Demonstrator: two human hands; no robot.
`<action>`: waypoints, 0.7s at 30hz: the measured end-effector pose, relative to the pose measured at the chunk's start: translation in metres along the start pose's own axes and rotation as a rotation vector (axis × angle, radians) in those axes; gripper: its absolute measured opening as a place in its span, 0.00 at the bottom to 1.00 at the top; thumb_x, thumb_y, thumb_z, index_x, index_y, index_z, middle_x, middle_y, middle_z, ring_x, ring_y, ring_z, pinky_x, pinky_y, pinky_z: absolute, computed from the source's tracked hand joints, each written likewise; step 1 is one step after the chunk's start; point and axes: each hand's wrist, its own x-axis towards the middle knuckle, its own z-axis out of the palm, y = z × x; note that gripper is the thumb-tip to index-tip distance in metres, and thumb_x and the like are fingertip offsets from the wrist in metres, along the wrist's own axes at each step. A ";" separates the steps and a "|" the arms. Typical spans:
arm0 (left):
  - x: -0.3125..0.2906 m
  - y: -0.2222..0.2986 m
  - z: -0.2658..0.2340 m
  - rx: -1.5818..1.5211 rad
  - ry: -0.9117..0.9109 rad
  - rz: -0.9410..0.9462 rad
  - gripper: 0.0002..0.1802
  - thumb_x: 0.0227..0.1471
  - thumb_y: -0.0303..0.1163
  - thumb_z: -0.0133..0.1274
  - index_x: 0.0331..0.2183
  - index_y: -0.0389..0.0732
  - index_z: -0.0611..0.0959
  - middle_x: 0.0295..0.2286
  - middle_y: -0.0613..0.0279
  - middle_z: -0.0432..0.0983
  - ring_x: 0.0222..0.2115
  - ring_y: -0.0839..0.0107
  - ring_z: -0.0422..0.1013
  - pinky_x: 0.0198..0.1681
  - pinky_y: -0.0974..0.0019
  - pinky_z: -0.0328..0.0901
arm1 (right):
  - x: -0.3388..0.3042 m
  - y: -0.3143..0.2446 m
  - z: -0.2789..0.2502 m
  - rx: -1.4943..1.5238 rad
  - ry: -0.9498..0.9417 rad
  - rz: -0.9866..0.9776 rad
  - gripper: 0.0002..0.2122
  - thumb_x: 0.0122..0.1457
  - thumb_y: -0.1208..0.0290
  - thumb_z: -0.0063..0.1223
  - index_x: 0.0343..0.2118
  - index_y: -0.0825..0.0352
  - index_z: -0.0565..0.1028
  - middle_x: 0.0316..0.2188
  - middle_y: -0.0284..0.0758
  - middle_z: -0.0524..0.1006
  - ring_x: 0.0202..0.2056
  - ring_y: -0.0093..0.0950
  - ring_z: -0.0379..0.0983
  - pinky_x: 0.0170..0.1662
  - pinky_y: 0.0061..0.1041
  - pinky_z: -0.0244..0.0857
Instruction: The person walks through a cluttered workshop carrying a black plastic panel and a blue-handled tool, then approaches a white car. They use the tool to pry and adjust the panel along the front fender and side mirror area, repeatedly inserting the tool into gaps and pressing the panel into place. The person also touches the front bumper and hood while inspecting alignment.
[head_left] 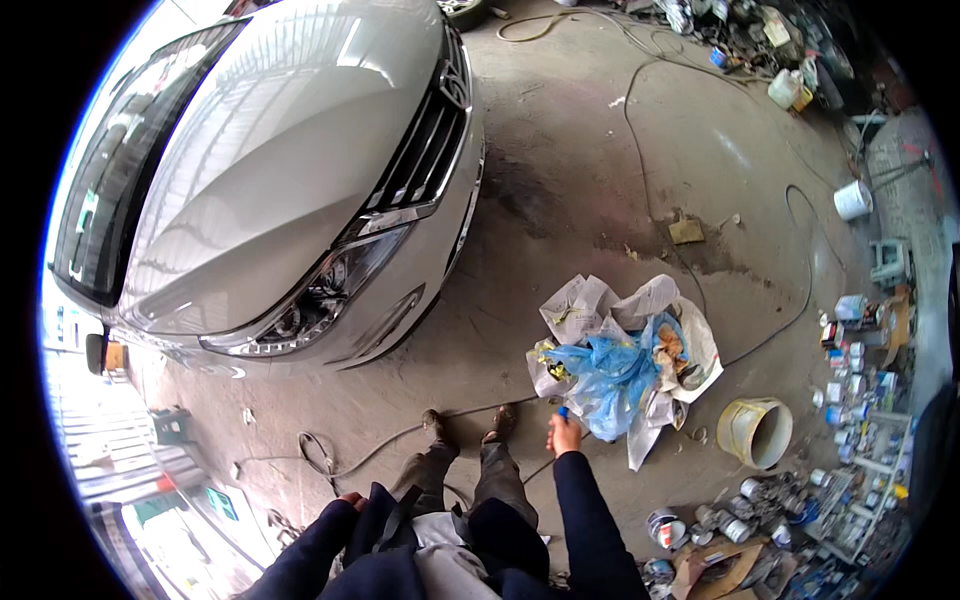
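**Head view: right hand at a heap of paper and blue plastic beside a silver car**

Head camera looks straight down on a stained concrete floor (600, 150) of a workshop. The person's right hand (564, 436) reaches forward on a dark sleeve, its fingers closed around a small blue object (563, 411) whose kind is too small to make out. That hand sits just at the near edge of a heap of crumpled white paper (590, 305) and blue plastic sheeting (612, 375), which lies on the floor right of the person's two brown shoes (470, 423).

The left hand (351, 501) is low in the picture, tucked against the dark clothing at the person's waist; only the knuckles show, and I cannot tell how far it is open or whether it grips anything.

A silver car (300, 170) fills the upper left, its bonnet and headlight toward the person. A thin hose (640, 160) snakes across the floor past the heap, and another loops near the shoes. A pale bucket (757, 432) lies on its side just right of the heap. Many small paint cans (740, 515) crowd the lower right, near shelves of more tins (860, 390). A white pot (852, 200) stands well apart at the right.
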 end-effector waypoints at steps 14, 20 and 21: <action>0.000 0.102 -0.082 -0.075 -0.037 0.423 0.19 0.57 0.44 0.49 0.40 0.39 0.82 0.34 0.52 0.80 0.39 0.63 0.76 0.43 0.63 0.70 | -0.047 0.139 0.083 -0.603 -0.373 -0.208 0.18 0.53 0.54 0.55 0.19 0.66 0.72 0.12 0.33 0.70 0.13 0.28 0.69 0.18 0.30 0.64; -0.045 0.143 -0.039 0.133 -0.280 0.454 0.18 0.58 0.41 0.49 0.45 0.40 0.80 0.39 0.51 0.79 0.42 0.60 0.75 0.47 0.60 0.67 | -0.056 0.067 0.056 -0.467 -0.391 -0.013 0.18 0.53 0.56 0.56 0.21 0.69 0.72 0.14 0.39 0.74 0.14 0.32 0.71 0.20 0.35 0.65; -0.036 0.124 -0.022 0.190 -0.334 0.486 0.19 0.58 0.42 0.48 0.45 0.39 0.80 0.40 0.51 0.78 0.42 0.59 0.75 0.47 0.59 0.67 | -0.058 0.057 0.057 -0.387 -0.433 0.014 0.16 0.55 0.58 0.56 0.22 0.67 0.70 0.13 0.33 0.70 0.11 0.26 0.66 0.16 0.29 0.61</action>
